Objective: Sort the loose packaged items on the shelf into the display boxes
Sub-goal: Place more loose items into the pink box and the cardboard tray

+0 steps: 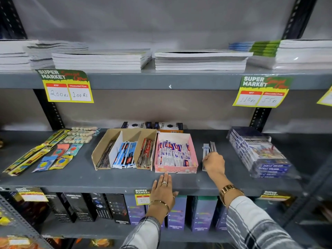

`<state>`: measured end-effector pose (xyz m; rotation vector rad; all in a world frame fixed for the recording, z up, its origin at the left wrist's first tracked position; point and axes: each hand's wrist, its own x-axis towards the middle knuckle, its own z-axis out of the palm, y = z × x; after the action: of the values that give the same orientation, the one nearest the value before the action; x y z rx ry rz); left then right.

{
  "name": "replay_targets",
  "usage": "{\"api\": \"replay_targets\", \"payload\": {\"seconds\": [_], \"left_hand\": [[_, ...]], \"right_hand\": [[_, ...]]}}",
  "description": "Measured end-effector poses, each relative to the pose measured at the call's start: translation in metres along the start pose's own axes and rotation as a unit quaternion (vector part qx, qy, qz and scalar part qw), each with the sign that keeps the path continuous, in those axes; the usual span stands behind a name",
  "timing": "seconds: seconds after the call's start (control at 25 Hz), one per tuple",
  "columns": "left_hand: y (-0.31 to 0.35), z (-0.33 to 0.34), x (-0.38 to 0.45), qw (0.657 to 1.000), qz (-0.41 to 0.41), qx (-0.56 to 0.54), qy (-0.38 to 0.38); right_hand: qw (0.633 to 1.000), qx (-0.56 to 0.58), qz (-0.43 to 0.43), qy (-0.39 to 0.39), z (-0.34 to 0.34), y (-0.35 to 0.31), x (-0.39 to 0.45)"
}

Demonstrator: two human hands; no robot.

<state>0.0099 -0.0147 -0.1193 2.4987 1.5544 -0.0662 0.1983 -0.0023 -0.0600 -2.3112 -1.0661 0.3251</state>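
On the grey middle shelf (125, 178) stands a pink display box (175, 169) full of white-and-blue packets. Left of it a brown cardboard display box (98, 151) has three compartments holding dark, blue and red packets. A few loose thin packets (208, 147) lie just right of the pink box. My right hand (213, 163) rests on their near ends, fingers curled around them. My left hand (162, 189) lies flat and open on the shelf's front edge, just below the pink box, holding nothing.
Loose colourful packets (59, 157) and long yellow strips (32, 155) lie at the shelf's left. A stack of wrapped blue colour-pencil packs (260, 153) sits at the right. Notebooks fill the shelf above; boxed bottles (118, 207) stand below. Black uprights (48, 108) flank the bay.
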Motion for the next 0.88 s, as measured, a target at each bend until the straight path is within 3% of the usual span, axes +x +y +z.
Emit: {"api": "replay_targets", "payload": {"seconds": [0.72, 0.88], "left_hand": [[-0.001, -0.001, 0.004, 1.0, 0.0, 0.0, -0.009], [-0.001, -0.001, 0.004, 1.0, -0.001, 0.0, -0.009]], "right_hand": [[0.975, -0.214, -0.062, -0.016, 0.016, -0.016, 0.006], [0.986, -0.163, -0.033, -0.018, 0.012, -0.012, 0.006]]}}
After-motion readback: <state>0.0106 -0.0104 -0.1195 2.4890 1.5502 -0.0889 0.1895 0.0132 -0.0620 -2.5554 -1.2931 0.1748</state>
